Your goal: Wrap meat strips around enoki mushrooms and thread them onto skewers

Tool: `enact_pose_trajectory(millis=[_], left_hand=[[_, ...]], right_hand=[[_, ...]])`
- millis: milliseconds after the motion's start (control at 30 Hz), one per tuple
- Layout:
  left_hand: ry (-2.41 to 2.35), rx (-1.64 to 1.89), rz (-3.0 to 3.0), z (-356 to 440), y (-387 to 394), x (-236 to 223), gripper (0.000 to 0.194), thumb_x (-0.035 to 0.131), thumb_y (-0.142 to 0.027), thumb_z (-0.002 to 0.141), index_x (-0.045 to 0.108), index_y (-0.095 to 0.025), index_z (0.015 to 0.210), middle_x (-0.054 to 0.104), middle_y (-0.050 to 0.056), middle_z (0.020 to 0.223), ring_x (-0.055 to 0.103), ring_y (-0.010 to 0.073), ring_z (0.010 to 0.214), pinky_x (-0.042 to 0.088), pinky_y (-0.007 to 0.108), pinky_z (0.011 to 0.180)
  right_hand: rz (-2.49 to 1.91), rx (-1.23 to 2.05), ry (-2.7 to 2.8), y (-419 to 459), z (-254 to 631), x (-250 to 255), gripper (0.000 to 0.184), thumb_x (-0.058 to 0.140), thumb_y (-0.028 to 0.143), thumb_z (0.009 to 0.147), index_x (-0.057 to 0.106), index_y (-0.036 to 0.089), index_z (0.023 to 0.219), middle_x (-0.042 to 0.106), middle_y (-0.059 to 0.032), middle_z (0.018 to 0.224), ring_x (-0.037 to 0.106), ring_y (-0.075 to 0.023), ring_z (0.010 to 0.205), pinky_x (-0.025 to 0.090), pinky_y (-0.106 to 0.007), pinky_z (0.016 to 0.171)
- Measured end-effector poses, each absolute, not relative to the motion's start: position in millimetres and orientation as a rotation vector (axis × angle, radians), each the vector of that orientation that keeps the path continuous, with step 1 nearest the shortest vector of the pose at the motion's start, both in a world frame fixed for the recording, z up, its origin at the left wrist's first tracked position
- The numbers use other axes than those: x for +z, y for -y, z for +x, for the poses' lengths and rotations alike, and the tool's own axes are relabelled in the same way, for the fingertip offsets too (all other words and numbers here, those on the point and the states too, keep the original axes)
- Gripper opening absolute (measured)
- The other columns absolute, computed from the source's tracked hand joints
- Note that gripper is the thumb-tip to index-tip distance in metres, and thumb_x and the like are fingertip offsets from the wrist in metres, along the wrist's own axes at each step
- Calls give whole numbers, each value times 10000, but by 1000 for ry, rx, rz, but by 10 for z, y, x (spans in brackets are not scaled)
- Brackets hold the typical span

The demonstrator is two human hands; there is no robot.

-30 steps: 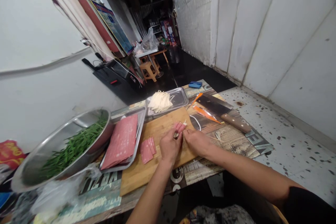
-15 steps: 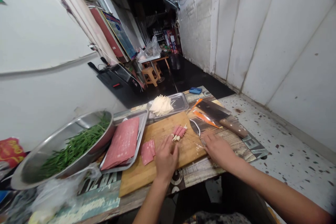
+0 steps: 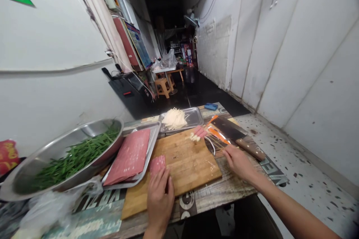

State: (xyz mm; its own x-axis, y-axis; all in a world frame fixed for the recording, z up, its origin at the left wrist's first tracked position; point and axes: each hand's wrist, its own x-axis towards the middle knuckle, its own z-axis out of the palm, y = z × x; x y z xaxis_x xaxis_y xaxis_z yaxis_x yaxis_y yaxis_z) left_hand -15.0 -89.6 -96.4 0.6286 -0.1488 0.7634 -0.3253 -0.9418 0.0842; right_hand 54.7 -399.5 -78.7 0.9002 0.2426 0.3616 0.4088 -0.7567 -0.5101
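My right hand pinches the ends of thin wooden skewers. At their far end, pink meat rolls with pale enoki ends hang above the far right edge of the wooden cutting board. Flat over a few small pink meat slices on the board's left part lies my left hand. Its fingers are stretched out and cover part of the slices. A metal tray of larger stacked meat slices is left of the board. Behind the board, a second tray bears enoki mushrooms.
A large steel bowl of cut green vegetables stands at the left. Right of the board lie a cleaver, orange packaging and a blue object. A plastic bag rests at the front left.
The skewered rolls have left the board, raised and moved away from me in my right hand. My left hand has moved left from beside the rolls onto the small slices. The view has shifted slightly.
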Motion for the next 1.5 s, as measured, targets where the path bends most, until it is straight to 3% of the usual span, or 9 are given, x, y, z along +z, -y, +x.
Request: enact_pose_trajectory(millis=[133, 300, 500, 667, 900, 1133, 1267, 1400, 1500], left_hand=[[342, 1197, 2664, -135, 878, -1024, 291, 508, -217, 899, 596, -144, 1166, 646, 139, 1173, 587, 275, 1098, 460, 508, 971], [288, 1151, 2652, -124, 872, -1069, 315, 512, -239, 889, 587, -188, 1191, 639, 128, 1185, 586, 281, 1110, 467, 511, 967], [286, 1078, 2664, -156, 835, -1064, 334, 499, -236, 900, 581, -173, 1217, 608, 143, 1245, 547, 287, 1180, 465, 515, 983], [86, 1048, 2725, -227, 711, -986, 343, 531, -337, 898, 642, -120, 1139, 646, 168, 1170, 590, 299, 1097, 502, 499, 930], [-29, 1037, 2735, -309, 548, -920, 314, 543, -344, 900, 687, -106, 1046, 701, 149, 1049, 657, 261, 958, 552, 432, 852], [2, 942, 2688, -340, 541, -823, 238, 541, -255, 896, 696, -140, 1036, 723, 103, 1002, 682, 217, 905, 565, 379, 828], [-67, 926, 2607, -456, 507, -803, 285, 523, -268, 903, 664, -185, 1136, 707, 86, 1082, 671, 205, 973, 548, 367, 880], [-242, 1029, 2535, -528, 490, -853, 409, 519, -303, 901, 564, -161, 1282, 673, 121, 1157, 659, 227, 1009, 543, 386, 882], [-194, 1076, 2520, -510, 554, -866, 377, 519, -279, 901, 587, -145, 1247, 687, 120, 1122, 667, 218, 982, 544, 365, 875]], right_hand=[[-2645, -432, 182, 4094, 1096, -729, 278, 366, 208, 974, 573, 142, 800, 596, -81, 836, 558, -184, 780, 377, -272, 699], [-2812, -188, -66, 3934, 1789, -700, 305, 354, 189, 990, 635, 78, 945, 636, -134, 941, 609, -187, 854, 377, -267, 696], [-2832, -113, -114, 3829, 1996, -807, 324, 351, 177, 972, 652, 65, 1013, 615, -175, 1000, 620, -218, 863, 402, -287, 666], [-2994, -382, 46, 3873, 1732, -633, 287, 428, 211, 937, 669, 69, 1005, 574, -203, 1080, 532, -288, 1029, 402, -364, 828], [-2438, -199, 1161, 2938, 1018, -523, 126, 562, 221, 908, 660, 142, 904, 644, -69, 968, 553, -176, 907, 411, -264, 811], [-2254, -414, 1686, 1915, 719, -610, 204, 506, 247, 952, 649, 112, 1005, 653, -111, 992, 551, -219, 968, 428, -344, 844], [-2241, -234, 1551, 1856, 848, -530, 202, 504, 182, 935, 696, 120, 928, 691, -88, 920, 592, -194, 882, 438, -299, 789], [-2226, -59, 1038, 2031, 1223, -358, 354, 398, 180, 963, 704, 120, 795, 691, -30, 761, 610, -140, 702, 423, -217, 630], [-2098, -143, 798, 2309, 1463, -233, 321, 445, 218, 945, 713, 121, 797, 697, -24, 753, 634, -155, 748, 449, -215, 666]])
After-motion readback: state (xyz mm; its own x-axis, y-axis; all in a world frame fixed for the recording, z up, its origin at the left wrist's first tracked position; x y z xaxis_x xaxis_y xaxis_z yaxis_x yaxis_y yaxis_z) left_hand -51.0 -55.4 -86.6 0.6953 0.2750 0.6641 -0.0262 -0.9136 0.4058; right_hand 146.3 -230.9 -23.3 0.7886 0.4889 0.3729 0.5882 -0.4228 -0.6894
